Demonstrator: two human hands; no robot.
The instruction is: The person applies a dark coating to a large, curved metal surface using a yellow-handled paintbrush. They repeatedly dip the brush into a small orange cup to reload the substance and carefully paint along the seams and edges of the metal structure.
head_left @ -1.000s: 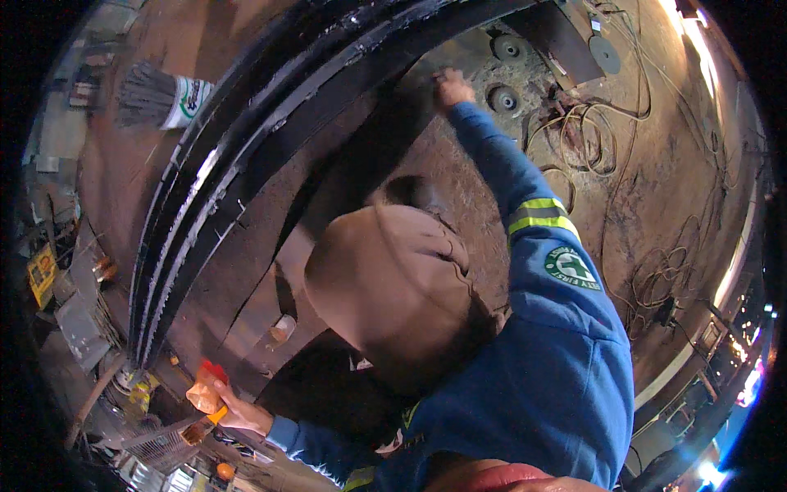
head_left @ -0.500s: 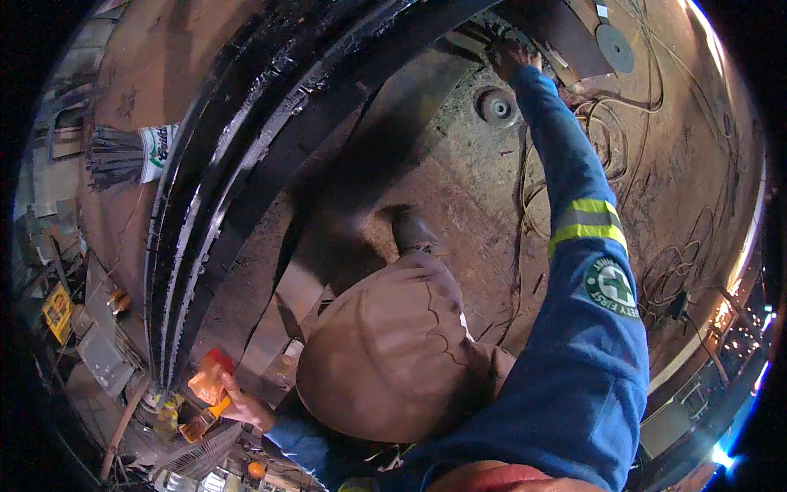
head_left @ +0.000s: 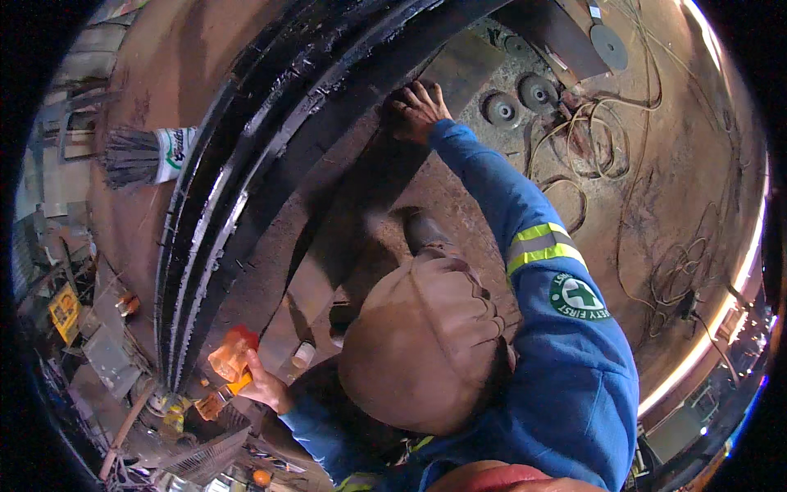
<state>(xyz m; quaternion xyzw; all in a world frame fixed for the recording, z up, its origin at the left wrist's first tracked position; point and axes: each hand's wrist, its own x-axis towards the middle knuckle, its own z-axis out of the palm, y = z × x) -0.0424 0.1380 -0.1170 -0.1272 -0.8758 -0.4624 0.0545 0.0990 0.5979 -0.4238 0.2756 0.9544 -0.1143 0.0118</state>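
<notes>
Here the right hand lies spread on the big black ring, near its top edge. The left hand grips an orange tool by the bottom end. Best to keep that flat hand steady.

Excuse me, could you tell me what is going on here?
A person in blue sleeves and a brown cap bends over a black curved ring. The right hand rests on the steel by its inner edge; the left hand holds an orange tool near its lower end. Discs and cables lie nearby.
</notes>
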